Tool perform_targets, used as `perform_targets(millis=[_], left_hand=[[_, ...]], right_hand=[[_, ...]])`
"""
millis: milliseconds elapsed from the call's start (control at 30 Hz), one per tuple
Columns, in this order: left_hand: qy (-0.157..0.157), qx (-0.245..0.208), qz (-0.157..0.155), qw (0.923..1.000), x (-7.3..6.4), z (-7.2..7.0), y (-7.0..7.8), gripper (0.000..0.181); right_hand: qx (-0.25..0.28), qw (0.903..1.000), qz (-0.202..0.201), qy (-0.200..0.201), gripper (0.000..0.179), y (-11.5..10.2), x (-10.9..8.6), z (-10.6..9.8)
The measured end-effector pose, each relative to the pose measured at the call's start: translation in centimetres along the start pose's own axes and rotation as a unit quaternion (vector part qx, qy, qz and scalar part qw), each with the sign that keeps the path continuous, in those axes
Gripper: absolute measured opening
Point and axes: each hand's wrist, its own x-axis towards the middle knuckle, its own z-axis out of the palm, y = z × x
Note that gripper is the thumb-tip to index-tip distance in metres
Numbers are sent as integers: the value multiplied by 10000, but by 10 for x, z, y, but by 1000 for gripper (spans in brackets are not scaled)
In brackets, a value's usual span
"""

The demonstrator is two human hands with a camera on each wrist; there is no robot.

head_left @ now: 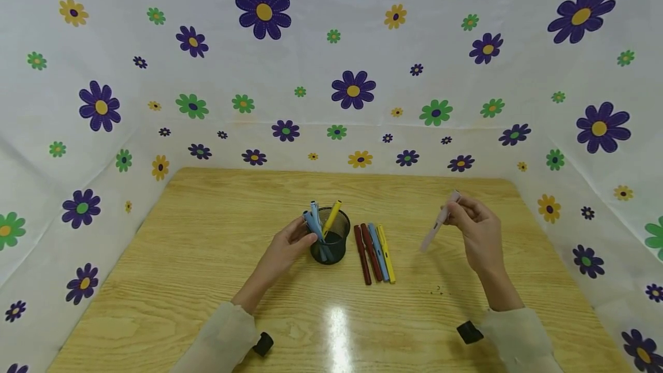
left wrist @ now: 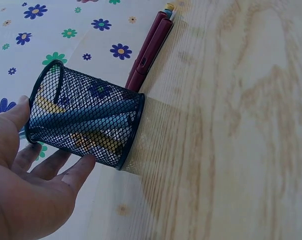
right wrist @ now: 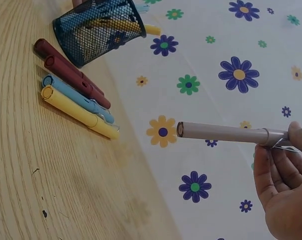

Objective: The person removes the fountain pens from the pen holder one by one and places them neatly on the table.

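Mesh holder (head_left: 331, 253): It is standing upright around the middle of the wooden table (head_left: 207, 212), just left of the row of pens; two light-blue pens (head_left: 313, 224) and an upright yellow pen (head_left: 332, 219) are leaning inside it, their upper ends rising above the rim.
Left hand (head_left: 285, 248): It is grasping the mesh holder from the left, the thumb lying at the rim beside the light-blue pens and the fingers curving along the mesh.
Right hand (head_left: 480, 233): It is pinching the pale pink pen (head_left: 434, 229) near its clip end, between thumb and fingers.
Pale pink pen: It is slanting to the right of the row, its free end pointing near and left, well apart from the mesh holder and seemingly clear of the wood.
Row of pens: Two dark red pens (head_left: 372, 253), a single blue pen (head_left: 378, 252) and a flat yellow pen (head_left: 387, 254) are lying side by side, in that order from left to right.
Pens done: Three are already resting in the mesh holder, so the work is apparently running about midway.
Pens left: The pale pink one is awaiting its place, and four are lying outside the mesh holder.
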Motion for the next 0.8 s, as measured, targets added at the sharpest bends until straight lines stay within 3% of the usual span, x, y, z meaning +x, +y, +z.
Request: perform_targets(millis=[800], left_hand=[[-21,-47,17,10000,0,-1,-2,69]], right_hand=[[-456,9973,445,-368,20,14,1,-10]])
